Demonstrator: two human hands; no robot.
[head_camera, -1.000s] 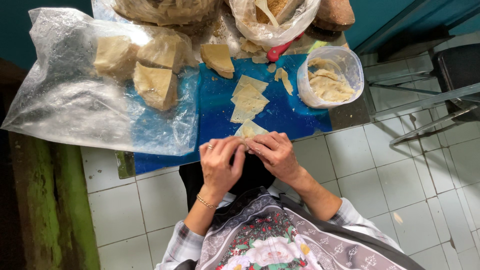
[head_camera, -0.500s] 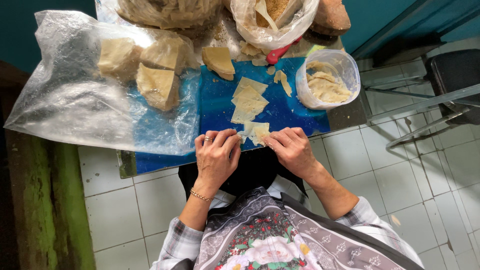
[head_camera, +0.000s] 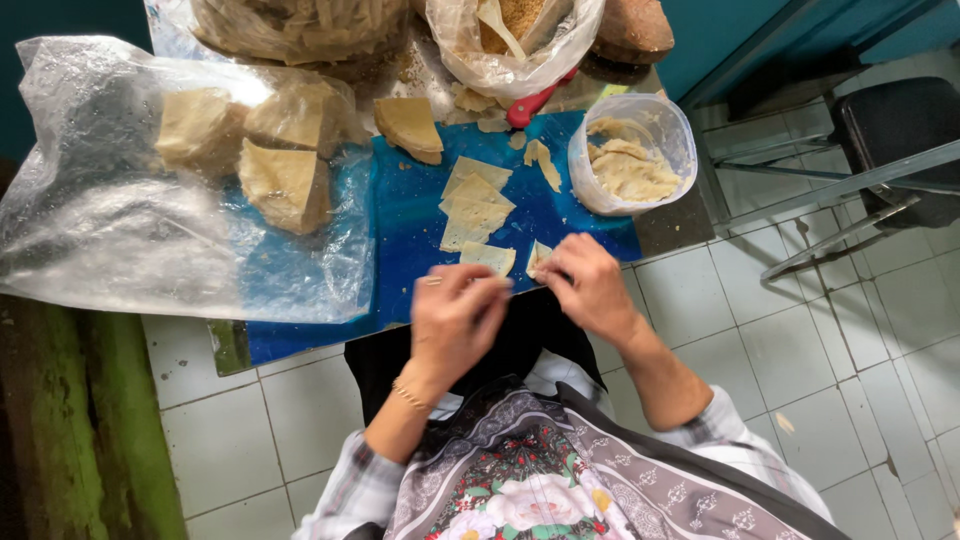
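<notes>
My right hand (head_camera: 590, 285) pinches a small pale dough wrapper (head_camera: 539, 257) at the near edge of a blue board (head_camera: 400, 220). My left hand (head_camera: 455, 315), with a thin bracelet at the wrist, hovers beside it with curled fingers; whether it holds something I cannot tell. Another flat wrapper (head_camera: 488, 257) lies just beyond my left hand. A small stack of square wrappers (head_camera: 475, 205) sits mid-board. A clear round tub of pale filling (head_camera: 630, 160) stands at the board's right end.
A big clear plastic bag with several wedge-shaped wrapper stacks (head_camera: 250, 150) covers the left. One more wedge (head_camera: 410, 125) lies on the board. Plastic bags (head_camera: 510, 40) and a red-handled tool (head_camera: 540, 100) sit at the back. White floor tiles and a dark chair (head_camera: 900, 130) lie to the right.
My hands have drawn apart: the right one moved right with a wrapper, the left slid back toward me. One wrapper now lies flat on the board.
</notes>
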